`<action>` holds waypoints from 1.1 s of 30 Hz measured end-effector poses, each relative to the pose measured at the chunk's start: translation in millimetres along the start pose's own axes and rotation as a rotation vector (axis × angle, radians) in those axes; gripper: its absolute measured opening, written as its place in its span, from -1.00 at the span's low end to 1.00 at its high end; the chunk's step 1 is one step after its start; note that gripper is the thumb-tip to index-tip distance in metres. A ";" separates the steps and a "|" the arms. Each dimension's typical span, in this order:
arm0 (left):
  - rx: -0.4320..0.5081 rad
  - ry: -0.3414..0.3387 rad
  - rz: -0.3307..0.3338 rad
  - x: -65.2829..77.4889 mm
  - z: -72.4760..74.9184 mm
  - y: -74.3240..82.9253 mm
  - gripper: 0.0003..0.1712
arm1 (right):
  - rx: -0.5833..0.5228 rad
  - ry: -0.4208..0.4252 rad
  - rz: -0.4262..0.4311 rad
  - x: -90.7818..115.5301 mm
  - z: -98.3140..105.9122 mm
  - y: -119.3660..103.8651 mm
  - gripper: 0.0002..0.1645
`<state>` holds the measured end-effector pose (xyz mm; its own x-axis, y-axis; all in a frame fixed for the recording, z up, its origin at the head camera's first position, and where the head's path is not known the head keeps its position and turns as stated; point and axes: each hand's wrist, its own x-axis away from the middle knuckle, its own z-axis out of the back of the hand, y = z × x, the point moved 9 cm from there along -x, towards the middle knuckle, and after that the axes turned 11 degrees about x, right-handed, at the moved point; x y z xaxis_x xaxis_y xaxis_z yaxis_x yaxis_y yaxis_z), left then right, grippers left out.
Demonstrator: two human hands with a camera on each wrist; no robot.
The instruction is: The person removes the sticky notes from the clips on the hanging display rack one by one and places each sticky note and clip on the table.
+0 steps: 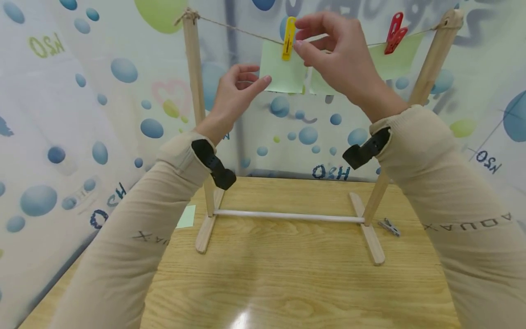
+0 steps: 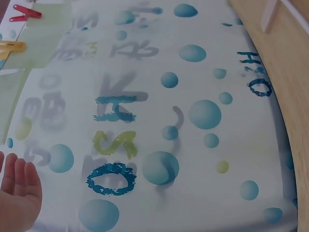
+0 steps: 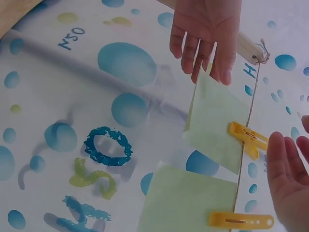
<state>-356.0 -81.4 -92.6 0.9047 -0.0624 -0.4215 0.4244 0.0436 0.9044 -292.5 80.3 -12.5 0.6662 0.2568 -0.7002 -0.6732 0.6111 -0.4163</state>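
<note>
A pale green paper sheet [image 1: 281,73] hangs on the string under a yellow clothespin [image 1: 289,39]. My left hand [image 1: 240,89] is at the sheet's left edge, its thumb in front of the paper and its fingers loosely spread, apart from the thumb. Just right of the clothespin is my right hand [image 1: 339,50], fingers bent loosely, with the fingertips [image 3: 276,140] beside the pin's handle end. A second green sheet [image 3: 188,200] hangs alongside under another yellow clothespin [image 3: 241,220], which my right hand hides in the head view.
A red clothespin [image 1: 395,34] holds another green sheet [image 1: 398,57] near the right post [image 1: 435,64]. The string runs to the left post [image 1: 193,64]; a white rod [image 1: 287,215] joins the stand's feet. On the table lie a grey clothespin [image 1: 389,227] and green paper [image 1: 186,216].
</note>
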 end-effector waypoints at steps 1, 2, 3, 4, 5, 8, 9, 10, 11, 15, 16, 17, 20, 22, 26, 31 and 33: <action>0.011 0.008 -0.007 -0.8 -0.6 1.1 -0.46 | -0.016 0.016 -0.019 -2.8 0.8 0.4 -0.58; 0.021 0.016 -0.013 -1.7 -1.3 2.1 -0.46 | -0.030 0.032 -0.036 -5.3 1.7 1.0 -0.58; 0.031 0.020 -0.016 -2.5 -2.0 2.8 -0.46 | -0.043 0.046 -0.056 -7.8 2.6 1.9 -0.58; 0.048 0.021 -0.015 -3.4 -3.2 3.1 -0.46 | -0.051 0.060 -0.075 -10.0 3.5 3.1 -0.58; 0.062 0.024 -0.013 -4.2 -4.2 3.3 -0.46 | -0.059 0.070 -0.093 -12.0 4.0 4.4 -0.57; 0.112 0.028 -0.007 -6.9 -6.8 4.1 -0.47 | -0.073 0.077 -0.133 -16.6 3.3 8.0 -0.54; 0.127 0.030 -0.006 -7.7 -7.4 4.3 -0.48 | -0.081 0.076 -0.144 -17.9 2.6 9.0 -0.53; 0.141 0.031 -0.004 -8.5 -8.0 4.4 -0.49 | -0.090 0.073 -0.153 -19.1 1.5 9.8 -0.53; 0.151 0.033 -0.002 -9.2 -8.4 4.6 -0.50 | -0.099 0.070 -0.162 -20.0 0.4 10.7 -0.52; 0.183 0.035 0.011 -11.6 -10.2 4.6 -0.54 | -0.112 0.064 -0.191 -23.2 -3.4 13.7 -0.52; 0.189 0.035 0.013 -11.9 -10.6 4.7 -0.54 | -0.109 0.065 -0.193 -24.0 -4.2 14.1 -0.53; 0.195 0.034 0.013 -12.3 -11.1 4.9 -0.54 | -0.103 0.069 -0.194 -24.6 -4.9 14.4 -0.53; 0.210 0.026 0.015 -12.9 -12.9 6.0 -0.55 | -0.091 0.077 -0.197 -26.9 -6.6 15.0 -0.54; 0.219 0.020 0.013 -13.2 -14.0 7.3 -0.56 | -0.084 0.079 -0.198 -28.6 -7.6 15.1 -0.55; 0.233 0.031 0.015 -13.7 -13.3 9.3 -0.62 | -0.068 0.073 -0.207 -31.9 -10.5 15.2 -0.55; 0.227 0.048 0.031 -14.4 -10.9 7.8 -0.69 | -0.046 0.060 -0.236 -34.3 -13.4 17.5 -0.55; 0.224 0.047 0.041 -14.9 -10.9 5.8 -0.69 | -0.037 0.057 -0.246 -34.7 -13.8 18.8 -0.55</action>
<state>-366.7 -69.3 -81.7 0.9238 -0.0188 -0.3823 0.3732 -0.1779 0.9105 -332.7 72.5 -4.0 0.7930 0.0603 -0.6062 -0.5049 0.6219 -0.5987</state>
